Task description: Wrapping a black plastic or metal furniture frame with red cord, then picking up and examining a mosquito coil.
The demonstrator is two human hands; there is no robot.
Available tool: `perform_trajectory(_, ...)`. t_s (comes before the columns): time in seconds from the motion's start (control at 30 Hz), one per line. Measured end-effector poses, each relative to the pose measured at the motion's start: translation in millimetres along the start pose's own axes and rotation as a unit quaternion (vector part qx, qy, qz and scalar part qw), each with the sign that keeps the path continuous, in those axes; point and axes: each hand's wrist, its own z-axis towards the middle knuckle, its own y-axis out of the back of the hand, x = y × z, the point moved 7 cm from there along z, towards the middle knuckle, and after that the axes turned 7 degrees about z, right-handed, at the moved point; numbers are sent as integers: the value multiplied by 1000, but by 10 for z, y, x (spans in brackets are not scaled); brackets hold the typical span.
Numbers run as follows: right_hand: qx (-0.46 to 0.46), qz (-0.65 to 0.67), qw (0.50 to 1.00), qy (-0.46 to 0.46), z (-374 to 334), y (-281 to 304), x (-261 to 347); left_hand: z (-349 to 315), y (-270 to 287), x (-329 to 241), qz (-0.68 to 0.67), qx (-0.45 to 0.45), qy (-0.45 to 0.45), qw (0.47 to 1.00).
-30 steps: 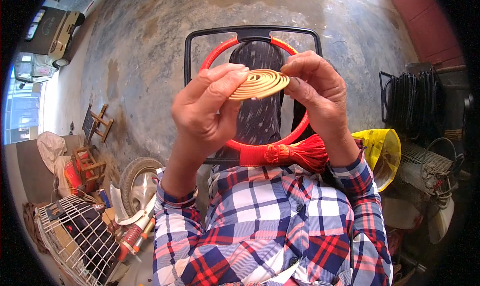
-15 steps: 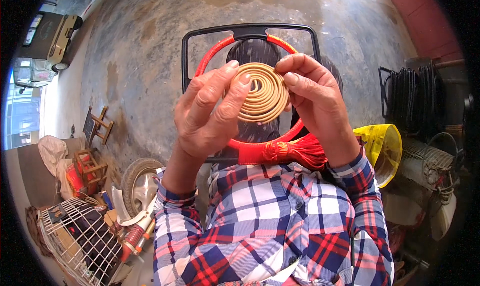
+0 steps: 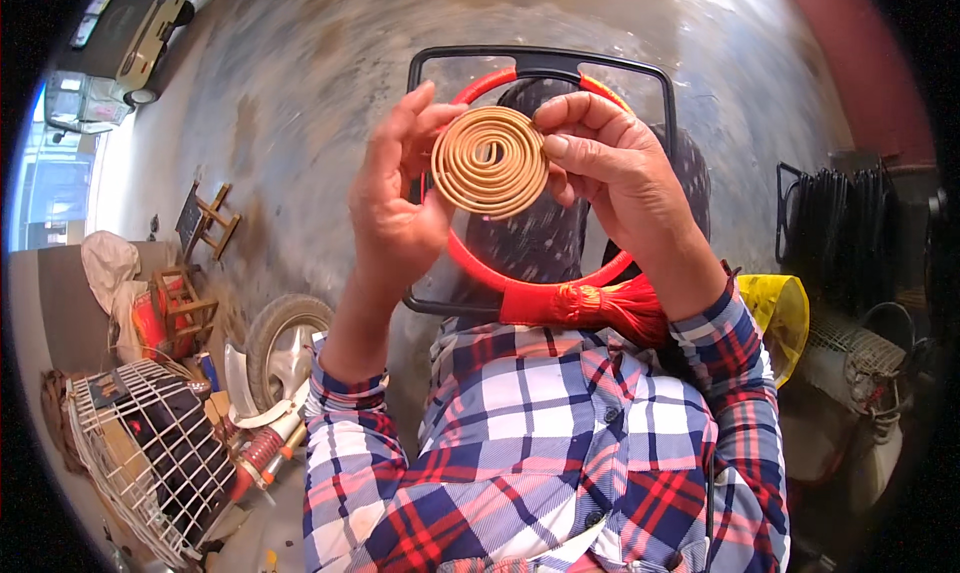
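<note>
A flat tan spiral coil [image 3: 490,163] is held up in front of me, its rings facing me. My right hand [image 3: 605,163] pinches its right edge between thumb and fingers. Beside the coil's left edge, my left hand [image 3: 402,193] has its fingers raised and apart; its thumb tip is partly hidden by the coil. Below both hands, a red cord-wrapped ring [image 3: 475,264] with a red tassel [image 3: 640,308] lies over a black rectangular frame [image 3: 668,88] above my dark-clad legs [image 3: 530,238].
To the left stand a small wooden stool [image 3: 212,223], a wheel [image 3: 290,348] and a white wire basket [image 3: 160,453]. On the right are black folded frames [image 3: 840,218], a yellow bag [image 3: 780,318] and a wire cage [image 3: 855,353]. A vehicle [image 3: 135,53] shows at the far left.
My left fingers have lifted off the coil's face and spread apart. The coil has shifted slightly left and up, still in my right hand. The view has swung a little.
</note>
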Motion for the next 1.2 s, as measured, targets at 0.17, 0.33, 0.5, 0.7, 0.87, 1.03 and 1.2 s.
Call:
perform_trajectory(0.17, 5, -30, 999, -18, 64, -50, -80, -78, 93, 183, -141, 57, 161, 975)
perform_trajectory(0.33, 6, -41, 999, -34, 105, -90, -143, -110, 200, 241, -244, 84, 202, 945)
perform_trajectory(0.5, 17, -59, 997, -54, 153, -135, -229, -116, 285, 235, -318, 103, 225, 915)
perform_trajectory(0.7, 26, -95, 993, -66, 189, -212, -291, -136, 401, 311, -255, 84, 246, 931)
perform_trajectory(0.87, 41, -116, 990, -69, 212, -301, -282, -132, 450, 306, -220, 67, 263, 937)
perform_trajectory(1.03, 51, -177, 981, -61, 277, -314, -297, -130, 499, 328, -208, 53, 264, 940)
perform_trajectory(1.2, 67, -230, 970, -34, 319, -387, -271, -140, 560, 332, -166, 48, 266, 948)
